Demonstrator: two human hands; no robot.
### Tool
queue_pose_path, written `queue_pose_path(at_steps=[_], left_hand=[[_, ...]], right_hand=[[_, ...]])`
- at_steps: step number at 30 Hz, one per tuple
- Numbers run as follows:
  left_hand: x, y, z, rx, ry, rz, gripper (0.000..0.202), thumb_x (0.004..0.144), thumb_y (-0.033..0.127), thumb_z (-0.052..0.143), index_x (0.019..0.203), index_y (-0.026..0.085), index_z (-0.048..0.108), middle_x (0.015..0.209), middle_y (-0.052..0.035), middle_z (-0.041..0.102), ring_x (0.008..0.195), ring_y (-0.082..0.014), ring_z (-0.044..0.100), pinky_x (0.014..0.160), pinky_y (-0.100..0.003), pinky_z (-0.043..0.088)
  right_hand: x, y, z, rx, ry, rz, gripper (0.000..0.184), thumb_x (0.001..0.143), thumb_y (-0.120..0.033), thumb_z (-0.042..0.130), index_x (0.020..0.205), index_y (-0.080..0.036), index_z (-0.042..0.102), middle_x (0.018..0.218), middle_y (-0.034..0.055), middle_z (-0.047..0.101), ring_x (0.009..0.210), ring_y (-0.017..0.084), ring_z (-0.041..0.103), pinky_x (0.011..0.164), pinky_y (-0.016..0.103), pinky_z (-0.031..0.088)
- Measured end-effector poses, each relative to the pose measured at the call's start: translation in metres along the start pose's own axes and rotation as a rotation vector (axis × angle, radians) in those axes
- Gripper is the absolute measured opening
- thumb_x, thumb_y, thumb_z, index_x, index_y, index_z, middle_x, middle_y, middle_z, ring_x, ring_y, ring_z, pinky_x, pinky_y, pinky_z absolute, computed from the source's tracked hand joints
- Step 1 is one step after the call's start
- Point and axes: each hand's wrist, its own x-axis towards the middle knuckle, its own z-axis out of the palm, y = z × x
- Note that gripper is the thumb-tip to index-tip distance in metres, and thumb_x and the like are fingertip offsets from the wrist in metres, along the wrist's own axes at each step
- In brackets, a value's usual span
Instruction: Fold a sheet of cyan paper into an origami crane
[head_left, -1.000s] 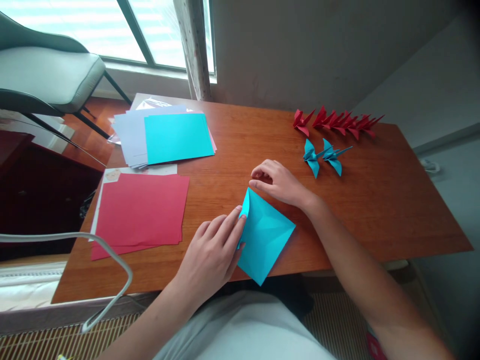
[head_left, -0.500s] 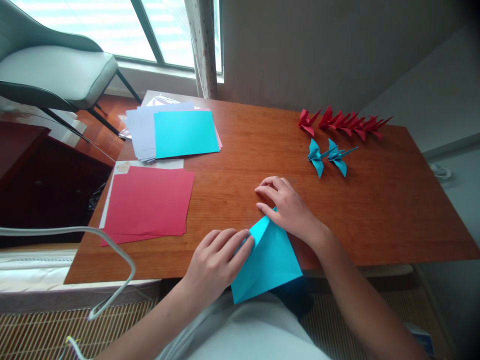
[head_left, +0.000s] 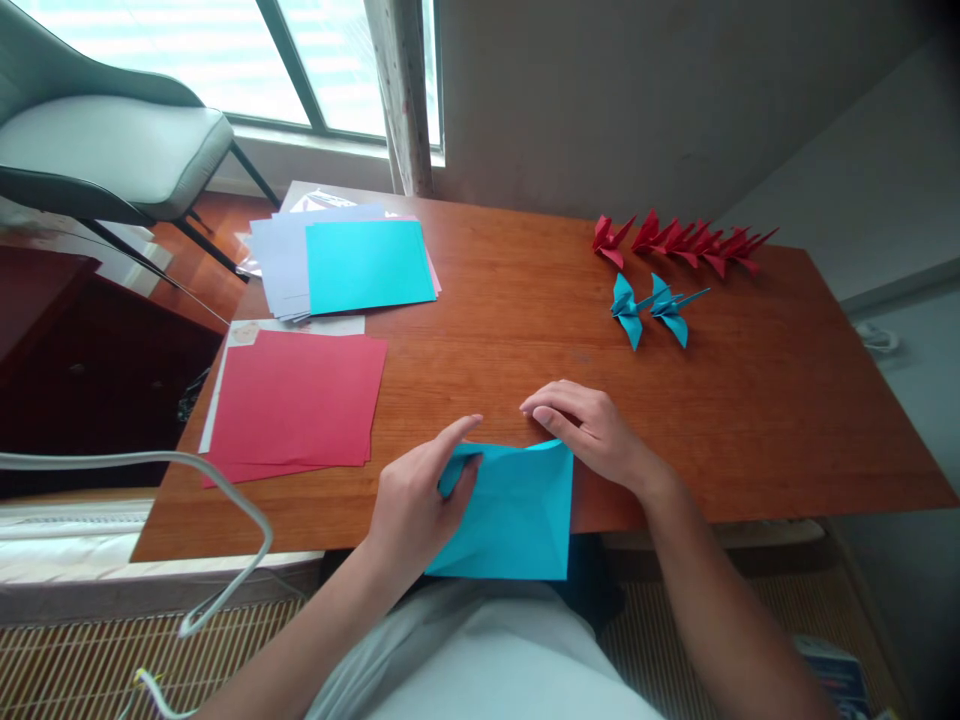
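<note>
A creased turquoise paper square (head_left: 510,515) hangs over the near edge of the wooden table (head_left: 750,400), above my lap. My left hand (head_left: 416,495) pinches its top left corner between thumb and fingers. My right hand (head_left: 596,430) grips its top right corner, fingers curled over the edge. Both hands hold the sheet level, its top edge roughly parallel to the table edge.
Red sheets (head_left: 296,400) lie at the left, and a stack topped by a turquoise sheet (head_left: 367,265) sits behind them. Several red paper cranes (head_left: 686,240) and two blue cranes (head_left: 649,305) stand at the back right. A chair (head_left: 105,140) and a white cable (head_left: 225,500) are at the left.
The turquoise square has been pulled toward me off the table and turned from a diamond to a level square. Both hands moved nearer and took hold of its top corners.
</note>
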Motion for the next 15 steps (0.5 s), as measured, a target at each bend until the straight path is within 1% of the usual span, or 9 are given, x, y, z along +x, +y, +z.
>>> queue_pose_path(at_steps=[1,3,4,6,8,10,13,15], left_hand=[[0.003,0.001,-0.001,-0.051,-0.007,-0.079,0.034,0.096,0.025,0.059,0.13,0.022,0.06,0.075,0.0044,0.063,0.054,-0.0076,0.05,0.056,-0.02,0.042],[0.01,0.002,-0.002,-0.171,-0.014,-0.206,0.036,0.095,0.028,0.061,0.131,0.022,0.06,0.065,0.008,0.048,0.049,-0.0065,0.038,0.051,-0.02,0.034],[0.013,0.003,-0.002,-0.231,-0.014,-0.249,0.039,0.095,0.029,0.061,0.133,0.022,0.059,0.063,0.0086,0.041,0.049,-0.0067,0.035,0.05,-0.019,0.032],[0.018,0.003,-0.003,-0.333,-0.019,-0.299,0.044,0.094,0.03,0.061,0.137,0.021,0.055,0.063,0.0089,0.035,0.052,-0.0076,0.034,0.05,-0.02,0.029],[0.023,0.002,-0.003,-0.398,-0.031,-0.318,0.05,0.095,0.03,0.06,0.142,0.02,0.049,0.063,0.0091,0.035,0.053,-0.0082,0.034,0.05,-0.02,0.027],[0.027,0.002,-0.003,-0.427,-0.038,-0.325,0.054,0.095,0.03,0.059,0.146,0.02,0.045,0.062,0.0093,0.037,0.052,-0.0084,0.034,0.05,-0.021,0.026],[0.032,0.002,-0.003,-0.424,-0.046,-0.328,0.055,0.096,0.03,0.057,0.148,0.019,0.043,0.061,0.0093,0.038,0.051,-0.0083,0.032,0.049,-0.021,0.024],[0.036,0.003,-0.004,-0.41,-0.06,-0.323,0.054,0.097,0.03,0.056,0.148,0.019,0.044,0.06,0.0093,0.037,0.051,-0.0084,0.031,0.048,-0.021,0.023]], right_hand=[[-0.002,0.001,-0.001,0.049,0.011,0.023,0.03,0.103,-0.041,0.049,0.098,-0.022,0.072,0.098,0.0036,0.074,0.093,0.018,0.067,0.085,0.031,0.05],[-0.006,0.002,-0.002,0.161,0.039,0.085,0.033,0.103,-0.044,0.049,0.098,-0.022,0.073,0.097,0.0033,0.075,0.092,0.018,0.069,0.082,0.031,0.052],[-0.009,0.002,-0.002,0.208,0.061,0.124,0.032,0.102,-0.045,0.05,0.098,-0.022,0.073,0.097,0.0032,0.076,0.092,0.019,0.07,0.082,0.03,0.053],[-0.013,0.002,0.001,0.262,0.131,0.203,0.028,0.099,-0.045,0.056,0.097,-0.023,0.074,0.096,0.003,0.077,0.091,0.019,0.071,0.08,0.03,0.054],[-0.016,0.002,0.005,0.278,0.197,0.262,0.023,0.094,-0.044,0.064,0.095,-0.024,0.075,0.096,0.0027,0.077,0.09,0.02,0.07,0.078,0.03,0.054],[-0.018,0.002,0.01,0.273,0.236,0.298,0.02,0.09,-0.043,0.069,0.094,-0.025,0.076,0.096,0.0026,0.077,0.089,0.021,0.069,0.074,0.03,0.053],[-0.02,0.002,0.015,0.229,0.265,0.328,0.019,0.087,-0.042,0.072,0.092,-0.024,0.076,0.094,0.0028,0.076,0.086,0.021,0.068,0.072,0.031,0.052],[-0.019,0.002,0.017,0.217,0.292,0.337,0.018,0.087,-0.04,0.071,0.092,-0.024,0.076,0.095,0.0033,0.076,0.087,0.021,0.068,0.073,0.031,0.053]])
